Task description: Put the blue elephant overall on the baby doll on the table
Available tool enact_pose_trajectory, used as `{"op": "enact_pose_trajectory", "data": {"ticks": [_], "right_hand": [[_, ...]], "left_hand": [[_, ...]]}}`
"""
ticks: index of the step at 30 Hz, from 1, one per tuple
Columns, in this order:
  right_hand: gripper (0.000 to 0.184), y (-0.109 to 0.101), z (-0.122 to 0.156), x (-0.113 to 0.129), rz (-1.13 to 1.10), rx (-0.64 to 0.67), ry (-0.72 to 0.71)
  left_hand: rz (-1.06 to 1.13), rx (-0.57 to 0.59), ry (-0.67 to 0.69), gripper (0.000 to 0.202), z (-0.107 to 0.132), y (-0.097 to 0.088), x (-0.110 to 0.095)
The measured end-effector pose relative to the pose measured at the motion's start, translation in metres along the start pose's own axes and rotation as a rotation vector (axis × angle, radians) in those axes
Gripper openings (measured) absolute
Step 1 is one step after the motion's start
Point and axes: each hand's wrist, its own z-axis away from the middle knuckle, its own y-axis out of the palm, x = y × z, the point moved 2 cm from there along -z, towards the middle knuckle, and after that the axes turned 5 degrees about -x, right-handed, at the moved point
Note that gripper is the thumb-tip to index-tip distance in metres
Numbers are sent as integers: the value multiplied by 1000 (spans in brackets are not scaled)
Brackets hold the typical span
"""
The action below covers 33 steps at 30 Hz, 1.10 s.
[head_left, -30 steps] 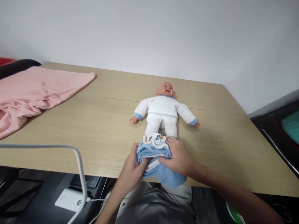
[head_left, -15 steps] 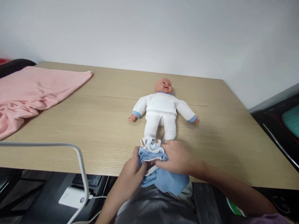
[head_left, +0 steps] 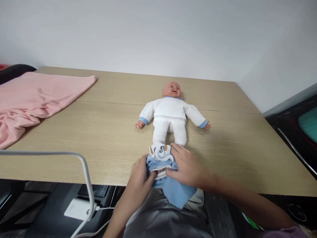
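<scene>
On the table a baby doll (head_left: 169,110) lies on its back in a white top with blue cuffs and white bottoms. Its head points away from me. A blue terry doll garment (head_left: 158,162), with a white animal face on it, is bunched up at the lower ends of the doll's legs; the feet are hidden. My left hand (head_left: 140,175) grips the left side of the garment, thumb at its opening. On the opposite side my right hand (head_left: 187,165) grips it too. Part of the blue cloth hangs over the table's near edge toward my lap.
A pink blanket (head_left: 44,96) lies creased on the left of the table (head_left: 111,132). At lower left, a white cable arcs in front, and a white power bank (head_left: 78,209) rests on a dark chair seat. Another dark chair with a teal item (head_left: 308,124) stands at right.
My right fingers have stretched further over the garment's top edge. The hanging blue cloth has shifted slightly to the left. The doll lies in the same pose.
</scene>
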Motion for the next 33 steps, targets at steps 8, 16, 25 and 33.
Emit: {"op": "enact_pose_trajectory", "data": {"ticks": [8, 16, 25, 33], "right_hand": [[29, 1, 1, 7, 41, 10, 98], [47, -5, 3, 6, -177, 26, 191], [72, -3, 12, -4, -551, -87, 198], [72, -1, 11, -14, -560, -82, 166]], "left_hand": [[35, -5, -27, 49, -2, -1, 0], [279, -65, -80, 59, -3, -1, 7], [387, -62, -78, 53, -5, -4, 5], [398, -42, 10, 51, -9, -2, 14]]}}
